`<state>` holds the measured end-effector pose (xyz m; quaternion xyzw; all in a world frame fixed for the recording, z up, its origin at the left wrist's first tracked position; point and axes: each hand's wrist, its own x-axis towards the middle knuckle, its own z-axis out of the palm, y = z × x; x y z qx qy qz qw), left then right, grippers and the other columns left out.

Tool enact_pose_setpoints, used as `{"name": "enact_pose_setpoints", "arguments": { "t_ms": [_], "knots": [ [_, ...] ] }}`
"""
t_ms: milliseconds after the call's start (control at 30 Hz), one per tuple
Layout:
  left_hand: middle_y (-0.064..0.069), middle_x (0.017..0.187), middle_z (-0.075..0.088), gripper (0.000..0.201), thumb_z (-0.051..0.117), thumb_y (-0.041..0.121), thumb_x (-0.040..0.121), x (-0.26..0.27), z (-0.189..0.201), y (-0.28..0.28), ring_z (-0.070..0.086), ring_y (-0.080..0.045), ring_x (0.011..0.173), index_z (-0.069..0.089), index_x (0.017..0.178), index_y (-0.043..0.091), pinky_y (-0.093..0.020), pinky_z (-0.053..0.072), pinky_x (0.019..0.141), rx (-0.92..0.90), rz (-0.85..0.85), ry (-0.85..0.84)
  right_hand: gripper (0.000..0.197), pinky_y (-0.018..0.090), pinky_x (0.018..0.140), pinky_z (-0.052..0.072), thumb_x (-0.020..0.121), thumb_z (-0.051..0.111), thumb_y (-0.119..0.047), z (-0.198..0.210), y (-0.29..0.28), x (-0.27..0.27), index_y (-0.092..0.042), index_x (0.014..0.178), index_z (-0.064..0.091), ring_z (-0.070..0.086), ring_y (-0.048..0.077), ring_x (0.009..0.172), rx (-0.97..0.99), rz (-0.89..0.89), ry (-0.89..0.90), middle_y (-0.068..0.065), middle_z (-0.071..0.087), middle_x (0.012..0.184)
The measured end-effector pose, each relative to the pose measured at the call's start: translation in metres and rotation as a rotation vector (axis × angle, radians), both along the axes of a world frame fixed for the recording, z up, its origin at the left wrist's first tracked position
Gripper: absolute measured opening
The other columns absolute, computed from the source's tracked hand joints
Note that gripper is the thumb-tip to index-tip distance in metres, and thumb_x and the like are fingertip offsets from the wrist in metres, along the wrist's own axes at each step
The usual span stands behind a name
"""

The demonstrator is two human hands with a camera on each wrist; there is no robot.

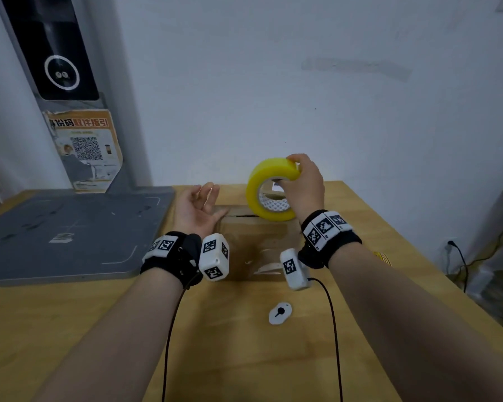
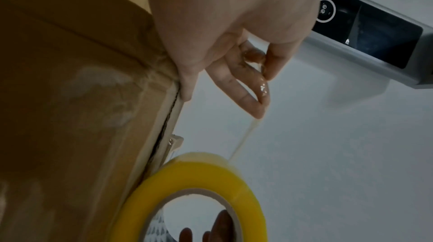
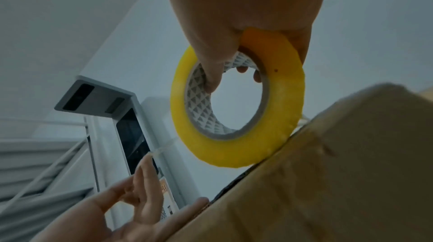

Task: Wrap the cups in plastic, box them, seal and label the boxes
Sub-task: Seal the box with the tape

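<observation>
Now the brown cardboard box [image 1: 254,245] sits closed on the pale wooden table [image 1: 99,329], its flaps shut and its top glossy with clear tape already laid; what is inside cannot be seen. A dark seam shows along the box's far edge, where the flaps meet.

Standing on edge at the far right corner of the box is the thick round roll of yellow packing tape [image 1: 269,188], smooth on the outside, with a grey cardboard core printed in small triangles. The right hand [image 1: 304,187] grips it, fingers hooked through the core and thumb over the outer rim.

At the far left corner of the box, the left hand [image 1: 196,208] has its thumb on the box edge and its other fingers loosely spread. A thin, translucent strip of tape [image 2: 243,140] runs from the roll to the left fingertips [image 2: 256,111], stuck along them; whether they pinch it cannot be told.

Left of the box lies a flat grey metal platform [image 1: 64,236]. Near the box's front, a small white oval plastic tag [image 1: 280,313] rests on the wood.
</observation>
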<state>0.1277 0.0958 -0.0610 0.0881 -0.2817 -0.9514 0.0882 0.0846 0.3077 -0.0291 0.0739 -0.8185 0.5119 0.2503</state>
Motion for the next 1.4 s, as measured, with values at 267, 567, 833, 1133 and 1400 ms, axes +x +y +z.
{"name": "enact_pose_setpoints", "arguments": {
  "t_ms": [267, 567, 833, 1133, 1400],
  "knots": [
    [0.003, 0.076, 0.074, 0.009, 0.059, 0.020, 0.102, -0.006, -0.008, -0.014, 0.077, -0.014, 0.082, 0.061, 0.094, 0.016, -0.054, 0.054, 0.097, -0.155, 0.014, -0.054, 0.038, 0.026, 0.065, 0.045, 0.086, 0.079, -0.014, -0.032, 0.010, 0.004, -0.017, 0.118, 0.059, 0.063, 0.022, 0.095, -0.096, 0.081, -0.248, -0.004, 0.062, 0.096],
    [-0.015, 0.092, 0.076, 0.033, 0.069, 0.007, 0.096, 0.005, -0.018, -0.069, 0.078, -0.024, 0.085, 0.058, 0.125, -0.003, -0.037, 0.064, 0.075, -0.509, 0.094, -0.121, 0.044, 0.034, 0.076, 0.041, 0.092, 0.053, 0.002, 0.004, 0.006, 0.003, -0.018, 0.131, 0.056, 0.058, 0.032, 0.100, 0.274, 0.007, -0.194, 0.012, 0.064, 0.120],
    [-0.010, 0.076, 0.077, 0.009, 0.069, 0.004, 0.095, 0.004, -0.023, -0.090, 0.078, -0.023, 0.076, 0.060, 0.095, 0.004, -0.038, 0.062, 0.081, -0.566, 0.174, -0.203, 0.056, 0.043, 0.085, 0.047, 0.095, 0.058, -0.008, 0.020, -0.001, 0.008, -0.031, 0.145, 0.048, 0.057, 0.040, 0.119, 0.670, -0.063, -0.063, 0.011, 0.059, 0.132],
    [-0.004, 0.066, 0.074, 0.009, 0.065, 0.008, 0.099, 0.002, -0.049, -0.106, 0.076, -0.015, 0.066, 0.062, 0.092, 0.004, -0.034, 0.058, 0.071, -0.483, 0.129, -0.334, 0.019, 0.031, 0.068, 0.046, 0.086, 0.072, -0.019, -0.019, 0.014, 0.011, -0.017, 0.103, 0.064, 0.067, 0.031, 0.099, 0.098, -0.028, -0.299, 0.000, 0.065, 0.091],
    [-0.013, 0.106, 0.074, 0.026, 0.076, 0.006, 0.090, 0.002, -0.062, -0.086, 0.073, -0.020, 0.095, 0.061, 0.110, -0.001, -0.031, 0.059, 0.078, -0.585, 0.042, -0.351, 0.029, 0.031, 0.073, 0.040, 0.092, 0.056, -0.014, -0.024, 0.014, 0.008, -0.020, 0.120, 0.058, 0.058, 0.025, 0.089, 0.087, -0.063, -0.229, -0.007, 0.058, 0.089]
  ]
}}
